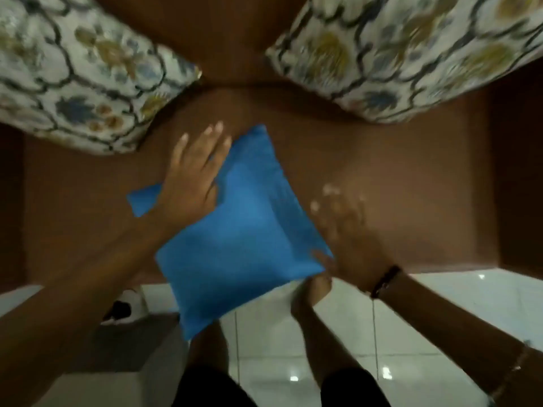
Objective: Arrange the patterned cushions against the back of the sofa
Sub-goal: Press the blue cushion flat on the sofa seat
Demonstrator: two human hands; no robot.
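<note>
Both hands, left hand flat and right hand blurred, spread-fingered, grip nothing beside the blue cushion at the sofa's front edge; next, probably centring it between the patterned cushions.

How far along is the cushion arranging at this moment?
Looks done: two patterned cushions, left and right, lean against the sofa back. In hand: the left hand lies on a plain blue cushion; the blurred right hand touches its corner, grip unclear. Left: seemingly only placing it.
</note>
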